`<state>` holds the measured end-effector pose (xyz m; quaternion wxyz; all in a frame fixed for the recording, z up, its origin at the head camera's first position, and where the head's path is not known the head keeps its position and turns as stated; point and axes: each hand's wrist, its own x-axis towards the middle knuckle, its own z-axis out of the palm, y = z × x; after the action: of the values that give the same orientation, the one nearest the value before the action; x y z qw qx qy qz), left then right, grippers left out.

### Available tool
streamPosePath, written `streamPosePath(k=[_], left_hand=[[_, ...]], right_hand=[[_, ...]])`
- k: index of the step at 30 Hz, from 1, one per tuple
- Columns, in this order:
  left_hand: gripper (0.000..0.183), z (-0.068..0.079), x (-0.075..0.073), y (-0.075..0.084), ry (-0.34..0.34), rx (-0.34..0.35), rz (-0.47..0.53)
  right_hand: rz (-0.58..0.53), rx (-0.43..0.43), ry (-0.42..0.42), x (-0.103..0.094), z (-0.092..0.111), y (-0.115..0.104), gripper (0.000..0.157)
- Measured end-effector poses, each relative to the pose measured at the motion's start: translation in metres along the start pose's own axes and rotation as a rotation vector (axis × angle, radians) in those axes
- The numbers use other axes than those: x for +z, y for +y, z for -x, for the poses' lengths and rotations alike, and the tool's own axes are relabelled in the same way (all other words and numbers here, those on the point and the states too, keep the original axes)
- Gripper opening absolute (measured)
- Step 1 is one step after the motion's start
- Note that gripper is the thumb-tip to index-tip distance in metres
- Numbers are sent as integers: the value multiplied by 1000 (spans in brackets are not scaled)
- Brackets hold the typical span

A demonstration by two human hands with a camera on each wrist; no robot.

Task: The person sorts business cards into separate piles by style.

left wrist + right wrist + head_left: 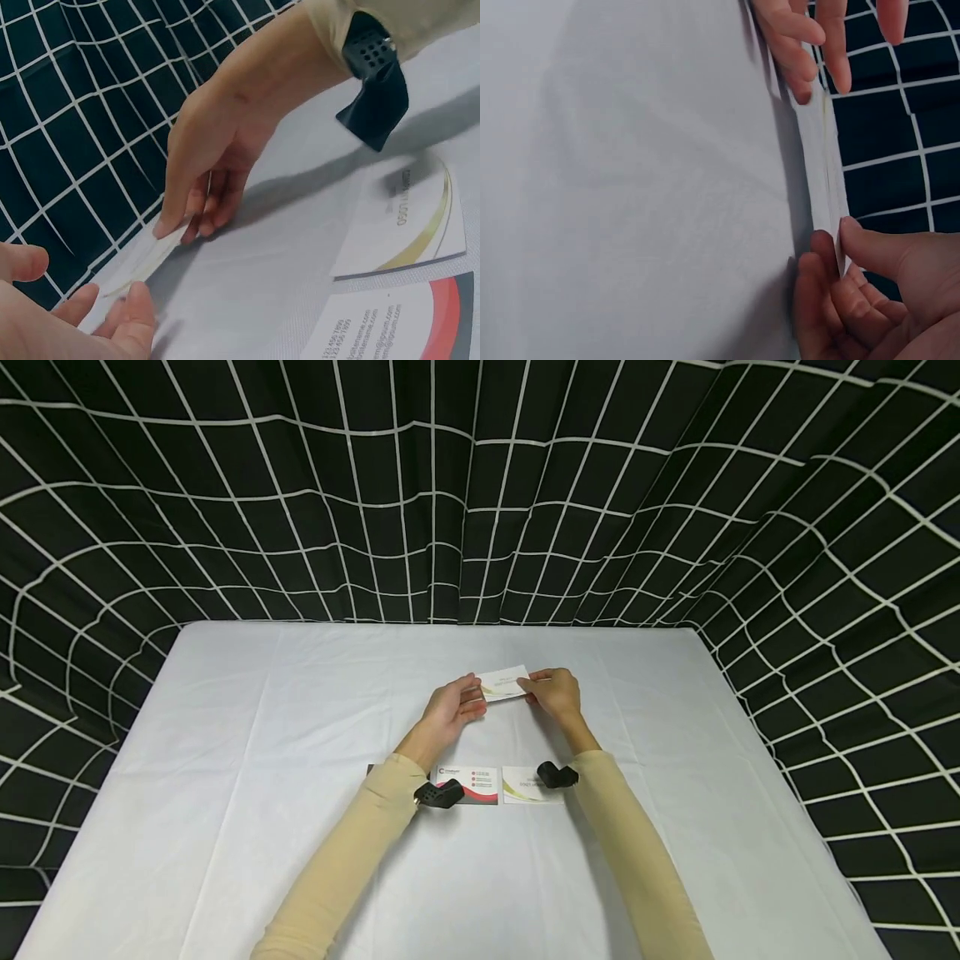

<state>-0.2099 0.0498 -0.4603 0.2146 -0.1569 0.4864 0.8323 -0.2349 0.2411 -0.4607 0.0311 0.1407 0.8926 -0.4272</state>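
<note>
A white business card [502,683] with a gold curve hangs over the far part of the table. My right hand [557,691] pinches its right end; the right wrist view shows the thumb [870,244] on one face and fingers behind the other. At the opposite end, my left hand [452,706] has its thumb and fingers spread apart, with fingertips right at the card's edge. Nearer to me, a matching white-and-gold business card [409,217] lies flat, beside a white card with a red-and-grey wave [468,783].
A dark card [371,769] peeks out left of the red-wave card, mostly hidden by the left forearm. Black straps [441,793] sit at both wrists. White cloth [300,710] covers the table, and a black curtain with a white grid [420,510] stands behind it.
</note>
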Motion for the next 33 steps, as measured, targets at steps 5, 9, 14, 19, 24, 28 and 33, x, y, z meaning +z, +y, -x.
streamPosePath(k=[5, 9, 14, 19, 24, 28, 33], left_hand=[[42, 0, -3, -3, -38, -12, -56], [41, 1, -4, -6, -42, -4, -101], [35, 2, -2, -9, -41, 42, -221], [29, 5, 0, -13, -37, 109, -324], [24, 8, 1, -17, -34, 189, -303], [23, 13, 2, -20, -50, 232, -263], [33, 20, 4, -24, -74, 274, -282]], right_hand=[[-53, -7, -5, -6, 9, 10, 33], [-80, -33, -2, -14, 20, 18, 33], [-128, -23, -7, -24, 34, 21, 35], [-180, -7, -44, -29, 45, 21, 34], [-284, 15, -102, -29, 56, 23, 33], [-335, 16, -136, -30, 65, 25, 36], [-424, 37, -156, -33, 77, 32, 36]])
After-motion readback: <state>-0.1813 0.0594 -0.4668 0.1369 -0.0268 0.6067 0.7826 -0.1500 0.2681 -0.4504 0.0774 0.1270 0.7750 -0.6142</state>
